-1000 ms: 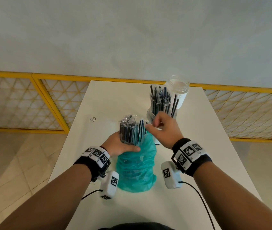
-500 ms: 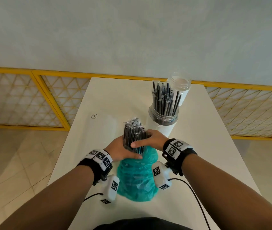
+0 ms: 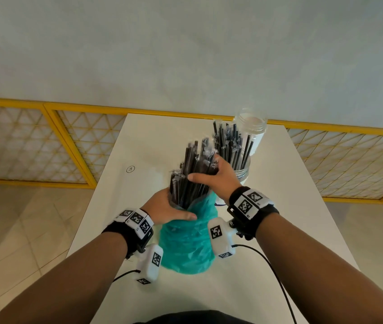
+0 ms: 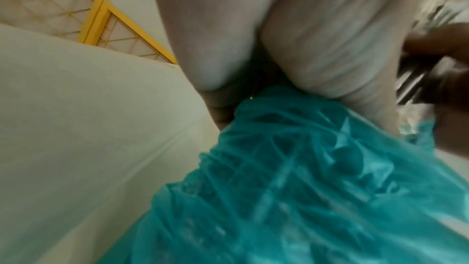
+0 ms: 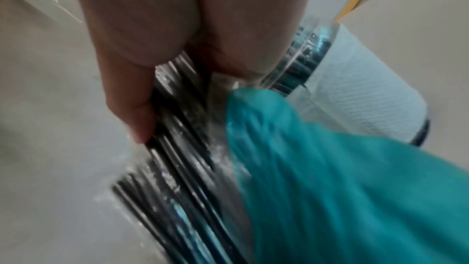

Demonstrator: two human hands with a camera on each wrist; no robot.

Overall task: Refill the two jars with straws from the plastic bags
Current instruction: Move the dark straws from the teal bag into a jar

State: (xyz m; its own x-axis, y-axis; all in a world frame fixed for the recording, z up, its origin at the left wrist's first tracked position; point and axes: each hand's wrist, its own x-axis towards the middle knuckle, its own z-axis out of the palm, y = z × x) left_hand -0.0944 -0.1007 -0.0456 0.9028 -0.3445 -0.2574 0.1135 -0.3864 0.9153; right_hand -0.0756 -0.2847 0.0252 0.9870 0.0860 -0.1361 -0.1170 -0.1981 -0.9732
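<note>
The left hand (image 3: 170, 208) gripped the teal bag (image 3: 189, 244) at its neck, steadying it on the counter (image 3: 291, 206) while the right hand (image 3: 218, 177) clutched a bundle of straws (image 3: 197, 169), likely bound for the jars (image 3: 238, 160).

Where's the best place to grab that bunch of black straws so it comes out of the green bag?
Probably around the middle of the straws, just above the bag mouth, from the side, like the right hand. They stand upright and fan out on top.
</note>
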